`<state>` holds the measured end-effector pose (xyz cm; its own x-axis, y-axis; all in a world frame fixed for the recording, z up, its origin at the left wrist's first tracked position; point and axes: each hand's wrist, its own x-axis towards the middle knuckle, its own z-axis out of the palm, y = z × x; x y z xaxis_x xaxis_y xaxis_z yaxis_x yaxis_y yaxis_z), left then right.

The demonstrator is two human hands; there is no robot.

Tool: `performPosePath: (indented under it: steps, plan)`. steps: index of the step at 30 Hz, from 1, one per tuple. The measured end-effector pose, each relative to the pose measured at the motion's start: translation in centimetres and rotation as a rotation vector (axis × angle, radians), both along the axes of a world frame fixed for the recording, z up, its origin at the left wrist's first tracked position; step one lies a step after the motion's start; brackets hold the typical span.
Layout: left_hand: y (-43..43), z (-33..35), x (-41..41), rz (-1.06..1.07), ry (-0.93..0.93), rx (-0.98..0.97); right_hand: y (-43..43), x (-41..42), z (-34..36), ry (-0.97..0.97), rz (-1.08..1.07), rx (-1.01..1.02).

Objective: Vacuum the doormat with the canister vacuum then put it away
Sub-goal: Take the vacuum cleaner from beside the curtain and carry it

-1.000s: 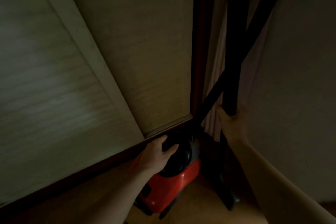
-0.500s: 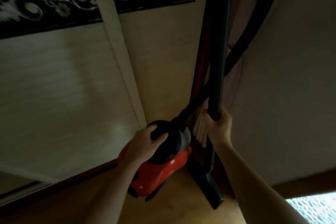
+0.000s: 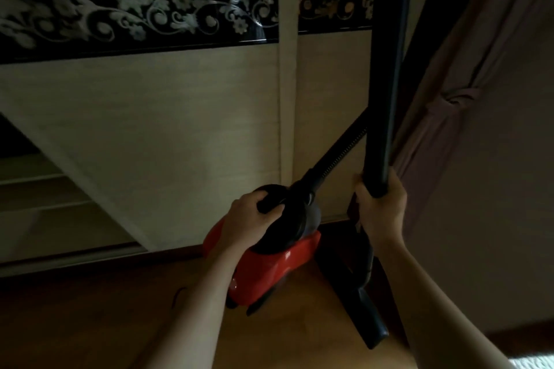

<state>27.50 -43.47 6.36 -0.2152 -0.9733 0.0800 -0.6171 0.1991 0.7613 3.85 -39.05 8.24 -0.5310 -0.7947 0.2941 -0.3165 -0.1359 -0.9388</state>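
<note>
The left grip [image 3: 250, 219] is curled over the black carry handle [image 3: 271, 204] on top of the canister vacuum [image 3: 269, 269], with the fingers wrapped round it. The right grip [image 3: 380, 210] is closed round the lower part of the black wand [image 3: 386, 69] and holds the tube close to upright. The canister, red below and black on top, is tilted low at the far edge of the wooden floor [image 3: 105, 323], just before the foot of a pale wardrobe door [image 3: 180, 135]. Whether it rests on the floor or hangs just clear of it cannot be told. A ribbed black hose [image 3: 335, 156] rises from the canister's top toward the upper right and passes behind the wand. Below the right grip the wand runs down to a dark floor nozzle [image 3: 370, 320], just right of the canister. A black floral band [image 3: 135, 6] crosses the door higher up. A tied-back curtain [image 3: 449, 117] hangs right of the wand, against a plain wall [image 3: 509, 204].
</note>
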Motion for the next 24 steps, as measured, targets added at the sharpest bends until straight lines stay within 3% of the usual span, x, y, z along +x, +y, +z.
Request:
performPosePath:
  steps: [10, 24]
  plan:
    - [6.8, -1.3, 4.7, 0.289, -0.013, 0.030, 0.5, 5.4, -1.5, -0.055, 0.261, 0.021]
    - [21.6, -0.2, 5.8, 0.858, 0.015, 0.058, 3.6, 10.3, -1.2, -0.143, 0.842, 0.059]
